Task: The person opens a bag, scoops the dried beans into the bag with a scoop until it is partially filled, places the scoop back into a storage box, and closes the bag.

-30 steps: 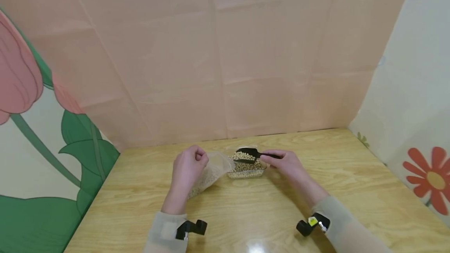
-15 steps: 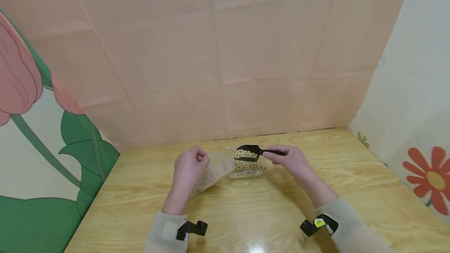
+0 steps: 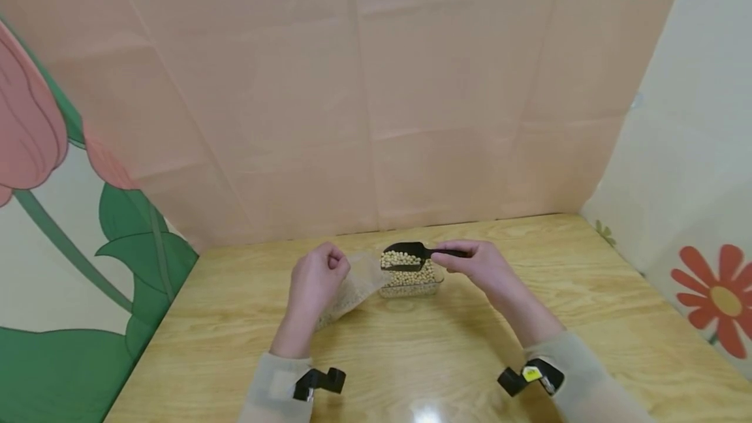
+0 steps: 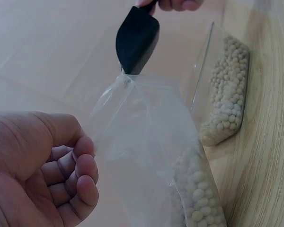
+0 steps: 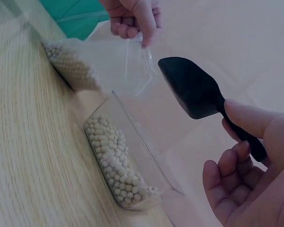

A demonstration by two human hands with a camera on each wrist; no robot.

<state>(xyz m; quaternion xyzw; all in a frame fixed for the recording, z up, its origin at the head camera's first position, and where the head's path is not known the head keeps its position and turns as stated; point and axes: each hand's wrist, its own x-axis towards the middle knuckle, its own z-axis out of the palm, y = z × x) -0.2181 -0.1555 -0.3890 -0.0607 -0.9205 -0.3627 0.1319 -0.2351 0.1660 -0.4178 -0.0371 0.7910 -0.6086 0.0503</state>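
Note:
My left hand (image 3: pixel 316 284) pinches the top edge of a clear plastic bag (image 4: pixel 137 137), its fingers curled. Round beige beans (image 4: pixel 201 194) fill the lower part of this bag, which leans on the table with its mouth spread toward the right. In my right hand (image 3: pixel 487 269) is the handle of a black scoop (image 5: pixel 194 87), gripped between thumb and fingers. Beans (image 3: pixel 402 258) lie in the scoop's bowl. The scoop hangs above a clear rectangular container (image 3: pixel 411 290) of the same beans, its tip close to the bag's mouth in the left wrist view.
The wooden table (image 3: pixel 399 358) runs back to a pink sheet (image 3: pixel 364 116) on the wall. On the left side is a wall with a painted tulip (image 3: pixel 29 109), on the right one with a red flower (image 3: pixel 722 302). Dark camera mounts (image 3: pixel 320 382) sit on both wrists.
The scoop has risen out of the beans in the container with a load in it, then shifted left toward the bag. My left hand and the bag have hardly moved.

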